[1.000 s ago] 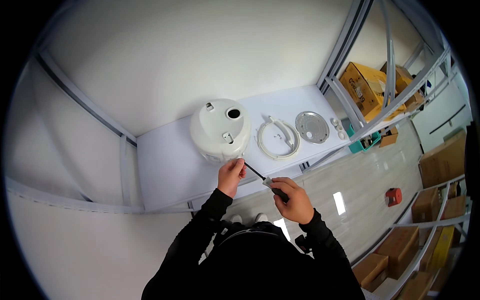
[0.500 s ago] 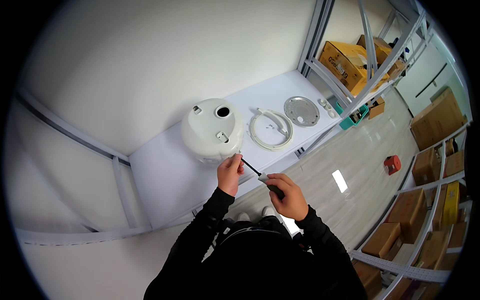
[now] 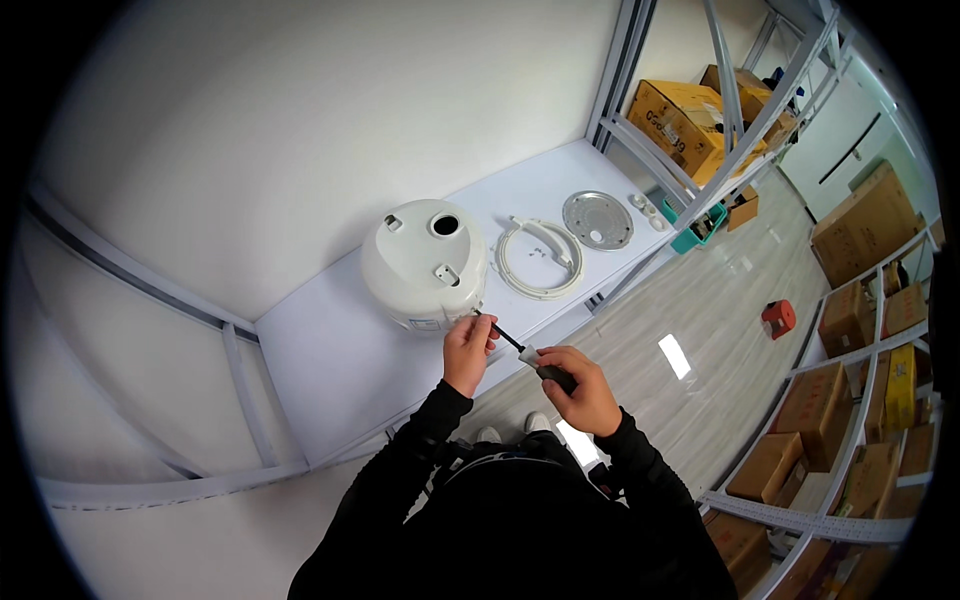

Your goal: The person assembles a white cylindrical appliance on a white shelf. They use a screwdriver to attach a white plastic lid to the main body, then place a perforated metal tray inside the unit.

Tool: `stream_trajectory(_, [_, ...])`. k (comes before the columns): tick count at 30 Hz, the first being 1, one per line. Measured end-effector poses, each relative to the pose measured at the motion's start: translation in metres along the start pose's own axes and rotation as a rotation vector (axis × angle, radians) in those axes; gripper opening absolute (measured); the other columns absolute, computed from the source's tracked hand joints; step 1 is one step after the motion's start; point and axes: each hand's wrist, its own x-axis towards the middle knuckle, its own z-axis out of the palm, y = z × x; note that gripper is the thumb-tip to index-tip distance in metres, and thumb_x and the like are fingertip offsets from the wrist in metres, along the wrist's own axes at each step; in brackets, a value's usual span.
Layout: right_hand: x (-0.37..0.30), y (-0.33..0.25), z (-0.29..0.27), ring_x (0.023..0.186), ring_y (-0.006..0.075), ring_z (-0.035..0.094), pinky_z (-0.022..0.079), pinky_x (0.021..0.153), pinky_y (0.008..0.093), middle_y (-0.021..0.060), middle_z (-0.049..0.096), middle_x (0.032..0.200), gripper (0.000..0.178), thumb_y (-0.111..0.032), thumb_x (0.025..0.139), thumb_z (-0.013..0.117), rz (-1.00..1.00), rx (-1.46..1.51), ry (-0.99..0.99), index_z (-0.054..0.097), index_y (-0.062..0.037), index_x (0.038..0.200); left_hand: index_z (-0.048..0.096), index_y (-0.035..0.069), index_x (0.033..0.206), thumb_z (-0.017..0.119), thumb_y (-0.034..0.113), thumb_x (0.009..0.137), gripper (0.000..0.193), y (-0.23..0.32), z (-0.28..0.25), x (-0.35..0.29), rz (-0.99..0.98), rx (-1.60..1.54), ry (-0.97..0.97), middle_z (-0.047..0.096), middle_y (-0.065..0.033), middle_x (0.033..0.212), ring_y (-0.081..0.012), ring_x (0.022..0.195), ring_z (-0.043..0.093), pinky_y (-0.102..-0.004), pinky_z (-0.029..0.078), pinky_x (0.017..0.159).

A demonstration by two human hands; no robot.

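Barely any shift since half a second ago: both hands sit slightly further right in view, and the screwdriver keeps about the same slant. Right fingers are wrapped around its dark handle. Left fingers are curled together at the tip end, but I can't tell whether they're clamped on the tip, a screw or something else. White rounded appliance housing stands just beyond the left fingertips, on the white table. I'd keep the shaft straight in line with whatever the tip meets, steady it with the left fingers, and turn gently so it doesn't slip into them. Mind the table's front edge, which passes close by the left hand; the right hand is out past it over the floor, so that elbow has swing room. White ring and metal disc lie beyond the right fingers.
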Motion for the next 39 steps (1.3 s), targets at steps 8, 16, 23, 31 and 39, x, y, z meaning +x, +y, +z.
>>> stream_trajectory(8, [-0.006, 0.005, 0.005, 0.112, 0.0318, 0.065, 0.05, 0.097, 0.0376, 0.0169, 0.066, 0.124, 0.032, 0.002, 0.087, 0.067, 0.093, 0.117, 0.009, 0.065, -0.001, 0.119, 0.07, 0.002, 0.106, 0.058, 0.029, 0.107, 0.03, 0.001, -0.001, -0.002, 0.024, 0.018, -0.01, 0.064, 0.0003, 0.083, -0.0054, 0.068, 0.055, -0.0224, 0.046, 0.063])
stream_trajectory(16, [-0.007, 0.003, 0.007, 0.099, 0.0238, 0.069, 0.054, 0.083, 0.0337, 0.0134, 0.066, 0.114, 0.033, 0.0, 0.09, 0.068, 0.243, 0.154, -0.022, 0.063, -0.0011, 0.122, 0.07, 0.002, 0.112, 0.059, 0.027, 0.106, 0.028, -0.003, -0.007, 0.001, 0.003, -0.022, -0.048, 0.069, -0.0027, 0.091, -0.007, 0.073, 0.059, -0.0235, 0.048, 0.065])
stream_trajectory(23, [-0.002, 0.005, 0.004, 0.087, 0.0175, 0.068, 0.058, 0.066, 0.0313, 0.0097, 0.058, 0.115, 0.038, -0.003, 0.096, 0.064, 0.581, 0.731, -0.024, 0.051, -0.0027, 0.132, 0.06, 0.002, 0.13, 0.059, 0.012, 0.103, 0.029, 0.006, -0.008, -0.009, -0.126, -0.208, -0.273, 0.073, -0.0127, 0.112, -0.0147, 0.092, 0.07, -0.0303, 0.057, 0.082])
stream_trajectory(31, [-0.012, 0.0, 0.001, 0.092, 0.0243, 0.067, 0.057, 0.076, 0.037, 0.0115, 0.055, 0.111, 0.049, -0.007, 0.086, 0.075, 0.403, 0.236, -0.082, 0.054, -0.0038, 0.13, 0.059, 0.004, 0.12, 0.062, 0.012, 0.103, 0.019, -0.004, -0.008, -0.01, -0.148, -0.281, -0.27, 0.074, -0.0121, 0.108, -0.0154, 0.088, 0.07, -0.0308, 0.057, 0.081])
stream_trajectory(39, [-0.032, -0.012, 0.0, 0.075, 0.0234, 0.064, 0.053, 0.069, 0.0353, 0.0136, 0.065, 0.105, 0.05, -0.012, 0.089, 0.075, 0.143, -0.235, 0.087, 0.054, -0.0035, 0.134, 0.062, 0.004, 0.112, 0.065, 0.015, 0.103, 0.015, -0.017, -0.007, -0.003, -0.123, -0.262, -0.263, 0.073, -0.0107, 0.104, -0.0138, 0.082, 0.068, -0.0301, 0.056, 0.079])
